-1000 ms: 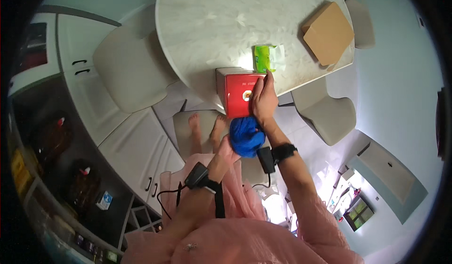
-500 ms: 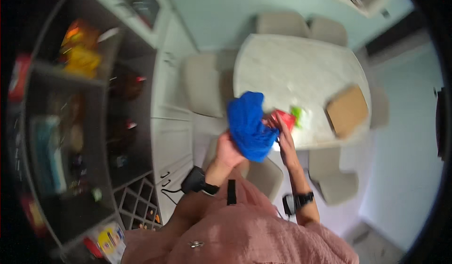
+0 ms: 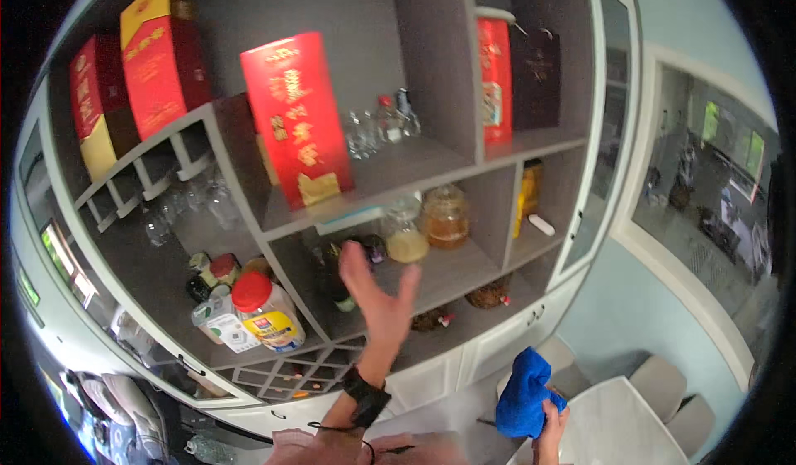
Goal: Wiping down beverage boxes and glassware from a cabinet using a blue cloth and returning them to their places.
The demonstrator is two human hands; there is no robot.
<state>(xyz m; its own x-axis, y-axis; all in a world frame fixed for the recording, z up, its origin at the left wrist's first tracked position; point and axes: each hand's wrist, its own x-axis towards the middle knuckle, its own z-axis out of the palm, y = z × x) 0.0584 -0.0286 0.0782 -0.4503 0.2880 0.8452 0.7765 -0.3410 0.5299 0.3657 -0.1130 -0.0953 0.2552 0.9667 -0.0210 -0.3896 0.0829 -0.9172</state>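
The view has swung from the white bench (image 3: pixel 613 432) up to the shelf unit (image 3: pixel 464 166). Right hand (image 3: pixel 551 422), low beside the bench, grips a blue cloth (image 3: pixel 524 392). Left hand (image 3: pixel 377 295), fingers spread and empty, rises before the shelf unit's middle shelf, near the dark bottle (image 3: pixel 336 278) and glass jars (image 3: pixel 427 224).
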